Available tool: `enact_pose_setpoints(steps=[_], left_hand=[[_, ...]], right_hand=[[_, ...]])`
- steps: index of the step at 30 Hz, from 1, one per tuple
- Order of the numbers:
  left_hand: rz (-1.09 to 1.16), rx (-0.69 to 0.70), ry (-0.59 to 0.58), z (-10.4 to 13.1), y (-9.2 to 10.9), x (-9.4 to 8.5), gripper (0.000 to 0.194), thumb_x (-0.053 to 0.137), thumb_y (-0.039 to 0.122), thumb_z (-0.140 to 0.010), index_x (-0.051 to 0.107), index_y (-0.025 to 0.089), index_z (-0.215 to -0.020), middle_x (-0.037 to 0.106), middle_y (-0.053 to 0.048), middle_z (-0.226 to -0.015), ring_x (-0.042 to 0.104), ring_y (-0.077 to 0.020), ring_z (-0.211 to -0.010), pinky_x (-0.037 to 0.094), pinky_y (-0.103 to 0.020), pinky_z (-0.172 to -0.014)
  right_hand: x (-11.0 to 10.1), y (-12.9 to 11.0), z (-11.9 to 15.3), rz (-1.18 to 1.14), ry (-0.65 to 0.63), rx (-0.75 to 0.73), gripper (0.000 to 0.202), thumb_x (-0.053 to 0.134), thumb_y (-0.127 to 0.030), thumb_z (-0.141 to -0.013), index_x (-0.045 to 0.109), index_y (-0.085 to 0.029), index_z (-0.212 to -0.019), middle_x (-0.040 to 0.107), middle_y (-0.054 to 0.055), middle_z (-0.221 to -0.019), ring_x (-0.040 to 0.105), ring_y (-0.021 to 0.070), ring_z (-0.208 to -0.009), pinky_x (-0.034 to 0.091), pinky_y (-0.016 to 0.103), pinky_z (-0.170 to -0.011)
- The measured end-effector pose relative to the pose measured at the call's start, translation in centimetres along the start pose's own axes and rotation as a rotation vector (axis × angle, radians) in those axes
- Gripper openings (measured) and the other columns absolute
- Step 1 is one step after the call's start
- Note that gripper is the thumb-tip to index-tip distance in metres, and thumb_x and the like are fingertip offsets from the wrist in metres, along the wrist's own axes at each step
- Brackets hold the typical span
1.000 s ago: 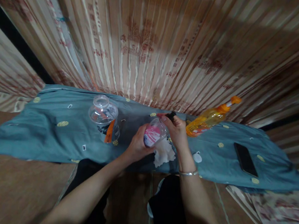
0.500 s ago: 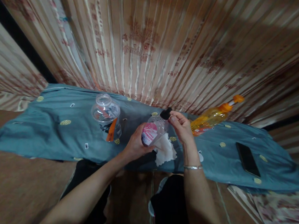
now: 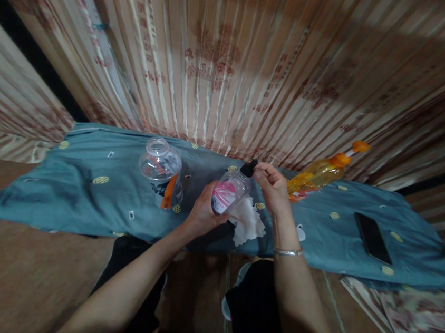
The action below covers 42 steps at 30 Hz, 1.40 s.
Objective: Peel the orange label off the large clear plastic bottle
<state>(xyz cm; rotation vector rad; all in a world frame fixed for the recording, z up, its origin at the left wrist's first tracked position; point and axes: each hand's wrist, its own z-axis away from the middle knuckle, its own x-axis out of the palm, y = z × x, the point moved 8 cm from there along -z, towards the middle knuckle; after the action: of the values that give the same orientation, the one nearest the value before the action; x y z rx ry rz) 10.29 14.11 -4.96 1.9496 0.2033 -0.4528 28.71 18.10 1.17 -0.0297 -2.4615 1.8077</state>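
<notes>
Left of the pink-labelled bottle [image 3: 225, 194] stands a clear jar [image 3: 161, 173]. The left hand [image 3: 203, 212] is wrapped round that bottle, over a white cloth [image 3: 249, 223]; the right hand [image 3: 273, 186] pinches the black cap [image 3: 248, 168] at its top. Right of it are an orange pump bottle [image 3: 317, 176], then a phone [image 3: 373, 238].

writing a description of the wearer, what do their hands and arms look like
Both the left hand and the right hand are bare, without gloves. No sleeves cover the visible forearms. A narrow, shiny silver-coloured bracelet circles the right wrist. I can't see any ring, though some fingers are hidden.
</notes>
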Motion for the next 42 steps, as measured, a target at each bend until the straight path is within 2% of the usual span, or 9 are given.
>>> enact_pose_setpoints(steps=[4,12,16,19,28,32,36,38,42], left_hand=[[-0.025,0.011,-0.005,0.1,0.2,0.1,0.086,0.085,0.020,-0.062,0.043,0.019,-0.137,0.060,-0.017,-0.137,0.059,-0.0351,-0.127,0.049,-0.052,-0.106],[-0.066,0.012,0.000,-0.1,0.0,0.0,0.084,0.083,0.021,-0.066,0.041,0.017,-0.138,0.059,-0.018,-0.136,0.060,-0.0342,-0.127,0.048,-0.052,-0.107],[-0.077,0.021,-0.011,0.0,0.3,0.1,0.084,0.082,0.017,-0.064,0.041,0.019,-0.138,0.059,-0.017,-0.137,0.059,-0.0335,-0.128,0.047,-0.052,-0.108],[-0.086,0.030,-0.023,-0.1,0.5,0.1,0.085,0.082,0.017,-0.064,0.041,0.019,-0.139,0.058,-0.017,-0.138,0.058,-0.0343,-0.129,0.046,-0.053,-0.109],[-0.100,0.047,-0.045,-0.2,0.6,0.2,0.084,0.081,0.019,-0.065,0.042,0.011,-0.139,0.060,-0.021,-0.135,0.060,-0.0367,-0.126,0.047,-0.057,-0.108],[-0.110,0.040,-0.046,-0.2,0.5,0.1,0.083,0.081,0.020,-0.065,0.042,0.014,-0.139,0.060,-0.019,-0.136,0.059,-0.0360,-0.127,0.047,-0.055,-0.109],[-0.123,0.029,-0.043,-0.3,0.4,0.1,0.084,0.080,0.019,-0.066,0.041,0.016,-0.140,0.059,-0.019,-0.137,0.058,-0.0362,-0.128,0.046,-0.054,-0.109],[-0.126,0.029,-0.042,-0.3,0.3,0.2,0.084,0.080,0.019,-0.066,0.041,0.016,-0.140,0.058,-0.019,-0.137,0.058,-0.0369,-0.129,0.046,-0.054,-0.109],[-0.127,0.034,-0.044,-0.3,0.3,0.2,0.086,0.082,0.018,-0.064,0.042,0.017,-0.141,0.059,-0.018,-0.136,0.059,-0.0370,-0.127,0.046,-0.054,-0.109]], right_hand=[[1.0,-0.1,0.1,0.028,-0.052,0.032,0.049,0.087,-0.062,-0.063,0.071,-0.026,-0.094,0.078,0.003,-0.099,0.071,0.0214,-0.096,0.056,0.036,-0.089],[0.7,-0.3,0.2,0.029,-0.041,0.021,0.051,0.085,-0.065,-0.064,0.070,-0.028,-0.097,0.077,0.004,-0.106,0.069,0.0237,-0.108,0.051,0.040,-0.102],[0.7,-0.3,0.4,0.084,-0.023,0.041,0.049,0.089,-0.058,-0.060,0.072,-0.025,-0.092,0.077,0.003,-0.099,0.070,0.0214,-0.095,0.054,0.039,-0.095],[0.7,-0.7,0.5,0.079,-0.032,0.040,0.048,0.088,-0.057,-0.063,0.075,-0.025,-0.096,0.077,0.003,-0.098,0.069,0.0209,-0.093,0.055,0.037,-0.089],[1.1,-1.9,1.2,0.038,-0.212,0.057,0.043,0.079,-0.060,-0.076,0.076,-0.027,-0.102,0.078,0.004,-0.110,0.068,0.0242,-0.111,0.048,0.041,-0.106],[0.6,-1.1,1.0,0.039,-0.162,0.093,0.054,0.085,-0.062,-0.067,0.072,-0.028,-0.108,0.076,0.004,-0.116,0.067,0.0238,-0.116,0.048,0.041,-0.109],[-0.6,-0.5,0.6,0.101,-0.038,0.073,0.050,0.090,-0.061,-0.058,0.071,-0.026,-0.087,0.077,0.003,-0.104,0.070,0.0232,-0.105,0.050,0.043,-0.106],[-0.7,-0.7,0.6,0.117,-0.032,0.066,0.047,0.090,-0.061,-0.058,0.070,-0.025,-0.083,0.078,0.003,-0.102,0.071,0.0231,-0.101,0.051,0.044,-0.104],[-0.4,-2.3,1.0,0.071,-0.072,0.031,0.047,0.085,-0.060,-0.067,0.073,-0.027,-0.098,0.078,0.005,-0.110,0.069,0.0245,-0.110,0.051,0.044,-0.105]])
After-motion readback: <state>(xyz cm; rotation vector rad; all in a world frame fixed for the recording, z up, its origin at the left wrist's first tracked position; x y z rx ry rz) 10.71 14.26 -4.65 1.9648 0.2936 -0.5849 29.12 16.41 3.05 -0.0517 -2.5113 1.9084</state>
